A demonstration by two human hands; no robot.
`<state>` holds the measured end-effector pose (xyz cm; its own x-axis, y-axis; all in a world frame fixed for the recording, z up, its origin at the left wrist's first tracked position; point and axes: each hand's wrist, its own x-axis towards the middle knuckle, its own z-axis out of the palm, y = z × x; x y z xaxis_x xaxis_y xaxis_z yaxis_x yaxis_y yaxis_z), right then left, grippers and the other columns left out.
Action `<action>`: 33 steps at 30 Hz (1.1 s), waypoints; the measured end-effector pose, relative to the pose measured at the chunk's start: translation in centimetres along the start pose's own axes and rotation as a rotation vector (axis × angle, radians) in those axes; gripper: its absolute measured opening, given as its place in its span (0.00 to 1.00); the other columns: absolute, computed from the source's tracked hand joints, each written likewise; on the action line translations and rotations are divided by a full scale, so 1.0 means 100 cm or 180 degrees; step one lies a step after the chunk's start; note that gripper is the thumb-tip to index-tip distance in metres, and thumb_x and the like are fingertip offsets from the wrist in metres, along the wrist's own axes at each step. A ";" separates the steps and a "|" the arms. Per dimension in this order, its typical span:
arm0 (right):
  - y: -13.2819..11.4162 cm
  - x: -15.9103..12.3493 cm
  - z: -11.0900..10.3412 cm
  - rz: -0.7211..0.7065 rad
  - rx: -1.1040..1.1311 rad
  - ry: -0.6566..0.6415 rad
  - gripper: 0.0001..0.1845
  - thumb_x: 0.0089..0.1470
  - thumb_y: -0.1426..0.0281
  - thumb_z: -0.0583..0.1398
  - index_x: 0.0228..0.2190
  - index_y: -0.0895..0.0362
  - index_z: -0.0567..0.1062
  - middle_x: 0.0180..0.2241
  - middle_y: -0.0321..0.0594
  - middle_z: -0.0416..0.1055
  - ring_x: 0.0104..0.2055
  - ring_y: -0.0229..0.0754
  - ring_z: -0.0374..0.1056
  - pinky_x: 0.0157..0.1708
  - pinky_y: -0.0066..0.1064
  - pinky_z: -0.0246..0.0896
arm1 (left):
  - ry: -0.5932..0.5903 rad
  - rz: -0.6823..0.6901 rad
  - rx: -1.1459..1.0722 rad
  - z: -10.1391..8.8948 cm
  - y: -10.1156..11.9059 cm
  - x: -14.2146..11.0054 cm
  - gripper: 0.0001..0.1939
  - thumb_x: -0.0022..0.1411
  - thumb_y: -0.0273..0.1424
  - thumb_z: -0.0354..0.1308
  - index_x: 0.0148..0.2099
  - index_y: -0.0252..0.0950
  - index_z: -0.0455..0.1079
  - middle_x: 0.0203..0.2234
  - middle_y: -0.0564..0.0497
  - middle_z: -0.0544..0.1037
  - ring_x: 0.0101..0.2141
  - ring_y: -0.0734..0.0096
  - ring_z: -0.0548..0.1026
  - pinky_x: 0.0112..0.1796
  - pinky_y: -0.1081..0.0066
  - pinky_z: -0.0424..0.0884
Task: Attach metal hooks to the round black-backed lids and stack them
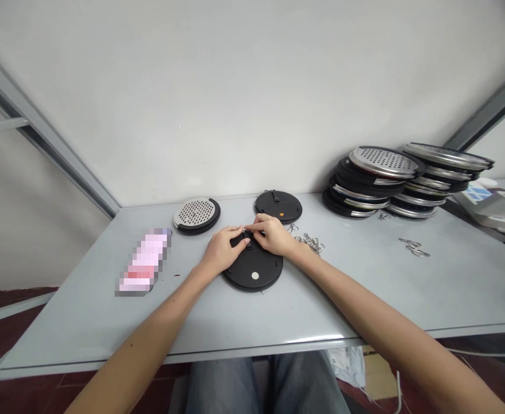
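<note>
A round black disc [252,270] lies on the table in front of me, with a pale round sticker near its front edge and a short black strap near its far edge. My left hand [227,248] grips that far edge, its thumb pressed by the strap. Against it, my right hand [271,234] is closed in a pinch at the same edge. A small bright metal bit shows between the fingertips, mostly hidden. Several loose metal clips [311,242] lie in a pile just right of the disc. Behind stands another black disc [280,208] with a strap and an orange dot.
A disc with a perforated silver top [195,214] lies at the back left, near a blurred-out phone [145,261]. Two stacks of discs [364,187] rise at the back right. More metal clips [415,247] lie at the right. A wall [235,103] closes off the table's back.
</note>
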<state>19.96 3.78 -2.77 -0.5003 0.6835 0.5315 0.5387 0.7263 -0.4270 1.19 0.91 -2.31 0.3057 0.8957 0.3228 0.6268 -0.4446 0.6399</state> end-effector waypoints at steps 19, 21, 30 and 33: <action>0.000 -0.002 0.004 0.0190 0.0167 0.0174 0.21 0.49 0.84 0.52 0.37 0.58 0.80 0.30 0.42 0.68 0.32 0.40 0.65 0.33 0.30 0.61 | -0.0063 -0.0028 -0.0155 0.002 -0.007 0.002 0.17 0.59 0.34 0.60 0.51 0.37 0.74 0.49 0.46 0.76 0.50 0.61 0.74 0.54 0.61 0.67; 0.000 -0.002 0.004 0.0195 0.0149 0.0173 0.20 0.50 0.83 0.53 0.37 0.58 0.80 0.29 0.42 0.67 0.32 0.40 0.65 0.32 0.30 0.61 | -0.0069 -0.0021 -0.0168 0.002 -0.008 0.003 0.17 0.59 0.34 0.60 0.51 0.36 0.74 0.49 0.46 0.76 0.49 0.61 0.74 0.54 0.61 0.67; -0.002 -0.003 0.003 0.0298 0.0057 0.0191 0.16 0.50 0.81 0.54 0.34 0.59 0.80 0.28 0.41 0.68 0.31 0.40 0.65 0.31 0.30 0.60 | -0.0063 0.0004 -0.0237 0.003 -0.010 0.004 0.17 0.58 0.33 0.60 0.50 0.36 0.74 0.49 0.46 0.76 0.50 0.61 0.74 0.54 0.61 0.66; -0.003 -0.003 0.002 0.0315 0.0049 0.0184 0.15 0.50 0.81 0.54 0.34 0.60 0.79 0.28 0.42 0.68 0.31 0.40 0.65 0.32 0.30 0.61 | -0.0019 0.0009 -0.0260 0.004 -0.008 0.003 0.17 0.58 0.33 0.60 0.50 0.35 0.74 0.49 0.46 0.76 0.49 0.61 0.74 0.54 0.62 0.67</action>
<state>19.80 3.37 -2.97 -0.4051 0.7468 0.5274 0.5727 0.6569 -0.4904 1.07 1.56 -2.98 0.3117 0.8944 0.3207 0.5655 -0.4458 0.6939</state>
